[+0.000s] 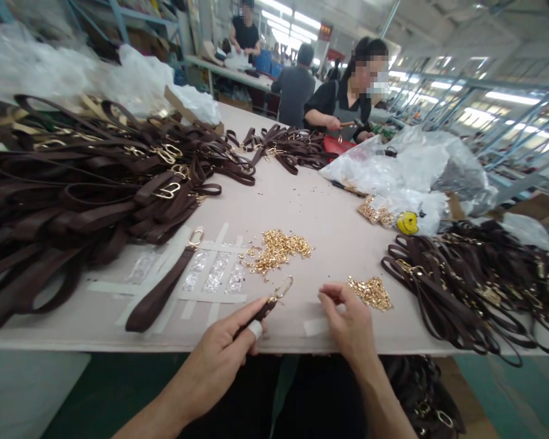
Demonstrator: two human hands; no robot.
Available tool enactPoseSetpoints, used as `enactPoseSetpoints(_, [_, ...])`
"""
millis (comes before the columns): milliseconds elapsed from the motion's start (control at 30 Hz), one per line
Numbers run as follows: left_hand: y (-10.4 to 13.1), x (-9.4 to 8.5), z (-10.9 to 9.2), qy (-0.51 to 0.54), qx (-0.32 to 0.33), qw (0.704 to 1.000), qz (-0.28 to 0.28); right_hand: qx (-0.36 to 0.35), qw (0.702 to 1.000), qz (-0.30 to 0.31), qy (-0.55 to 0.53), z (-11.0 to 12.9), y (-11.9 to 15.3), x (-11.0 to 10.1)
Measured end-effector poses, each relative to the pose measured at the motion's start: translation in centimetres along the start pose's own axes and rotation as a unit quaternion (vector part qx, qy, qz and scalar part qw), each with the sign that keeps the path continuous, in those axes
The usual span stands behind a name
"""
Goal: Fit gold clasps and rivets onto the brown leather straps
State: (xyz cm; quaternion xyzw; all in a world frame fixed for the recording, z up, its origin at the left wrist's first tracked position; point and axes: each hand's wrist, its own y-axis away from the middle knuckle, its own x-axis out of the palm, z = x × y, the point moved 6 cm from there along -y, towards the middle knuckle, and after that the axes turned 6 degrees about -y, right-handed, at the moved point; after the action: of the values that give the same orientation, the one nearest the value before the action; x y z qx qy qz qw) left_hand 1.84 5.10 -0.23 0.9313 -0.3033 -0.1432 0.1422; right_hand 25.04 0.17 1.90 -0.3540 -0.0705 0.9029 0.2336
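My left hand (pixel 231 344) is closed around a dark brown leather wrist strap (pixel 264 311), whose gold oval clasp (pixel 283 286) points up and away from me. White tape wraps one finger of that hand. Beside the small heap of gold metal pieces (pixel 371 292), my right hand (pixel 350 320) has its thumb and forefinger pinched together; whatever they hold is too small to make out. A larger heap of gold pieces (pixel 277 249) lies just beyond my hands. Another brown strap (pixel 165 292) with a gold clasp rests flat at the left.
Brown straps pile high on the left (pixel 96 201), with more on the right (pixel 476 286). Tape strips (pixel 215 299) hold clear plastic to the tabletop (pixel 297 201). A bag of gold pieces (pixel 375 210) lies by plastic sheeting (pixel 421 164). A co-worker (pixel 348 97) works across the table.
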Motion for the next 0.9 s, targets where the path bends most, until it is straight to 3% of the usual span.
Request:
enactPoseSetpoints(67, [0.0, -0.6, 0.4, -0.002, -0.009, 1.000, -0.020, -0.044, 0.989, -0.031, 0.136, -2.2, -0.7, -2.6])
enactPoseSetpoints(200, [0.0, -1.0, 1.1, 0.021, -0.021, 0.999, -0.034, -0.063, 0.970, -0.017, 0.235, -5.2, -1.5, -4.8])
enactPoseSetpoints(367, [-0.1, -1.1, 0.6, 0.054, -0.015, 0.997, -0.045, -0.109, 0.940, 0.019, 0.323, -5.2, -2.2, -4.0])
enactPoseSetpoints(533, [-0.4, -0.2, -0.1, 0.171, -0.006, 0.985, -0.008, -0.140, 0.913, 0.046, 0.380, -4.8, -2.9, -3.1])
enactPoseSetpoints(700, [-0.9, 0.8, 0.4, 0.218, -0.019, 0.976, -0.003, -0.159, 0.902, 0.033, 0.400, -5.0, -3.3, -3.1])
enactPoseSetpoints(800, [-1.2, 0.7, 0.2, 0.226, -0.006, 0.974, -0.011, -0.133, 0.926, 0.003, 0.353, -4.9, -3.2, -3.0])
enactPoseSetpoints(900, [-1.3, 0.6, -0.2, 0.209, 0.004, 0.978, -0.026, -0.048, 0.991, -0.018, 0.123, -3.5, -2.2, -2.0])
